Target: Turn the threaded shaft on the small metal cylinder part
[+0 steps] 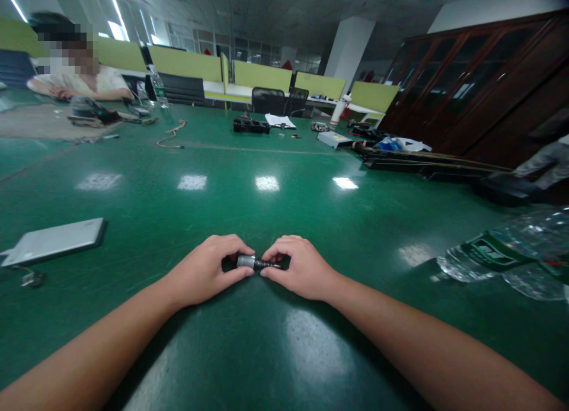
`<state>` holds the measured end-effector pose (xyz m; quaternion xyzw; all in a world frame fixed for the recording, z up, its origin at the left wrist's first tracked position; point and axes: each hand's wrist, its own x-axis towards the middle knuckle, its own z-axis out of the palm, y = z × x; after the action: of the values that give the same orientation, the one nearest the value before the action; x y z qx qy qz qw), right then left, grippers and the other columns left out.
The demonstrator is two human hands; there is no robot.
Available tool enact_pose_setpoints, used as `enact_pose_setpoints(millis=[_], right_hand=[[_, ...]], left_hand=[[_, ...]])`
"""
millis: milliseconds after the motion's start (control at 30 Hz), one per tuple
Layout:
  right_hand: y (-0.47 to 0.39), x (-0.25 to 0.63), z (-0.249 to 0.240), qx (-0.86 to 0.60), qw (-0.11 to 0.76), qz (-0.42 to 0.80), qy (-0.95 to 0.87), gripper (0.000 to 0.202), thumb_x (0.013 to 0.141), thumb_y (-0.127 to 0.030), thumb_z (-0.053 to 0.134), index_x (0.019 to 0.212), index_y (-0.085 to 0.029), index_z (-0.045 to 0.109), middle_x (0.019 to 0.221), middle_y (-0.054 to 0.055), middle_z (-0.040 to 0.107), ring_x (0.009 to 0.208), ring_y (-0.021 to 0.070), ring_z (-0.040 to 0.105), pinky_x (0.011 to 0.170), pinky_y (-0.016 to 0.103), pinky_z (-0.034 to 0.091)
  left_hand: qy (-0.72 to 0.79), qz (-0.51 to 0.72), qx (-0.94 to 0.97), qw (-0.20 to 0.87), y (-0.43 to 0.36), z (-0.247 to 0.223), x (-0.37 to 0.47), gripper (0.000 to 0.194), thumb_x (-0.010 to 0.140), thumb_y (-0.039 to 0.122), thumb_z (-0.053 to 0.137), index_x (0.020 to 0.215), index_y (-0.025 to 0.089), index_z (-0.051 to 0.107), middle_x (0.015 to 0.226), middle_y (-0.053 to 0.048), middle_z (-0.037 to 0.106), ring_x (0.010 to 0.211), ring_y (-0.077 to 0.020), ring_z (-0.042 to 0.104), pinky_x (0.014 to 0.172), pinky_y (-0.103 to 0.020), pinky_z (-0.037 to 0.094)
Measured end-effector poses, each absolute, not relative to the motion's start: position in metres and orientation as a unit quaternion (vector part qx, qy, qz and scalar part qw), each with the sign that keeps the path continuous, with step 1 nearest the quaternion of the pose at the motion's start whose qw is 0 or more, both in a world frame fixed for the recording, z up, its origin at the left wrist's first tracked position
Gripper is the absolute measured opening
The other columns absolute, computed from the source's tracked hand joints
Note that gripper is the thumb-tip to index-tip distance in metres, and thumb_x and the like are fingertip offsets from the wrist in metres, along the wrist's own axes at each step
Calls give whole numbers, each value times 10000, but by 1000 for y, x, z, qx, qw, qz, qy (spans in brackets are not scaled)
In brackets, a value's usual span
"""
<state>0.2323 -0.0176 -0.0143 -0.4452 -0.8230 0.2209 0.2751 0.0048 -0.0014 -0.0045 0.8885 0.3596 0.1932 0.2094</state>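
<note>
Between my two hands, just over the green tabletop point(213, 204), is a small metal part point(246, 261): a silver-grey cylinder with a thin, dark, ribbed shaft on its right end. My left hand point(207, 269) grips the cylinder between thumb and fingers. Thumb and fingertips of my right hand point(302, 266) close around the ribbed shaft, whose tip shows inside the curl of the fingers. The part lies roughly level. Whether it touches the table I cannot tell.
A white, flat, box-like device point(57, 240) with a cable lies at left. Clear plastic bottles point(493, 251) lie at right. Farther back are a black tray point(251, 125), papers point(280, 121), a grey box point(334, 139) and long dark strips point(409, 159). A person point(80, 79) sits at far left.
</note>
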Motion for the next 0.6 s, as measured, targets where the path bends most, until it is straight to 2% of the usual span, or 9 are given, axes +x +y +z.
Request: enact_pose_setpoints(millis=[600], right_hand=[[-17,233,-17,-453,279,224,-817,107,728,-178,757,820,-190,705,762,-8,687,751,143,599,766,306,415]], left_hand=[[366,191,885,216,-1,-4,6,218,886,355,634,1048,211,658,965,-34,687,877,-196,632,817,-327,465]])
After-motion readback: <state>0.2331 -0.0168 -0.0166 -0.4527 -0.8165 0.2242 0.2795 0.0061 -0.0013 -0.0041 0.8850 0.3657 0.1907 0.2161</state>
